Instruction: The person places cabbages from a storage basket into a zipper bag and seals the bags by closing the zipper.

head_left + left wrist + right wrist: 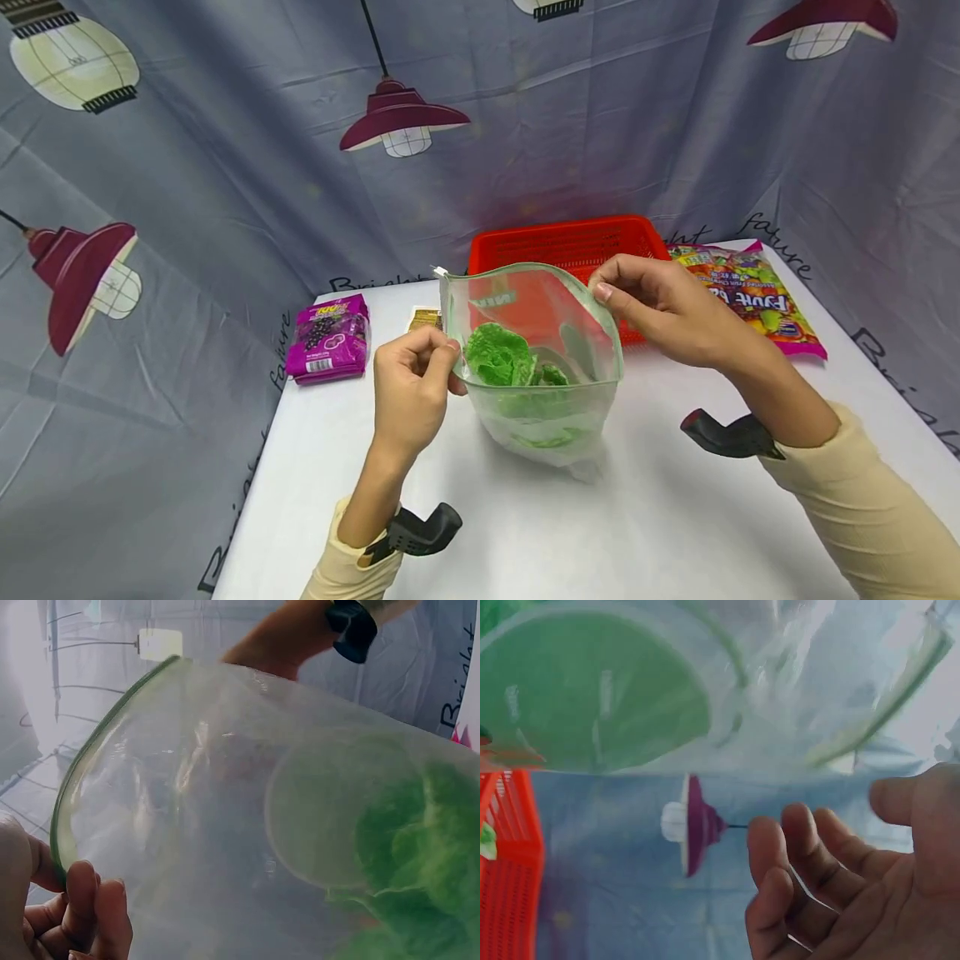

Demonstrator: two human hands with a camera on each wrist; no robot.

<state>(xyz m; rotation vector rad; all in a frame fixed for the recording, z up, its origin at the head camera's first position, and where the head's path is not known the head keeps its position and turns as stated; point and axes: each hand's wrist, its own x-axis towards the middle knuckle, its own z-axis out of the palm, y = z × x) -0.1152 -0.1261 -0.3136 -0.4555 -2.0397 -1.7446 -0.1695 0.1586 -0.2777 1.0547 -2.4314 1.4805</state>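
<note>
A clear zip bag (540, 417) with a green rim stands with its mouth wide on the white table, green leafy lettuce (498, 354) inside it. My left hand (412, 379) pinches the bag's left rim between thumb and curled fingers; the left wrist view shows the green edge (112, 712) running into that grip. By the upper right rim is my right hand (667, 312). In the right wrist view its thumb and loosely bent fingers (802, 832) stand apart, just off the bag, with no plastic between them.
A red plastic basket (570, 242) is behind the bag. To the left lies a purple packet (327, 337) with a grape picture, and a small brown packet (425, 318) sits partly behind the bag. A colourful fruit candy bag (757, 300) lies at the right.
</note>
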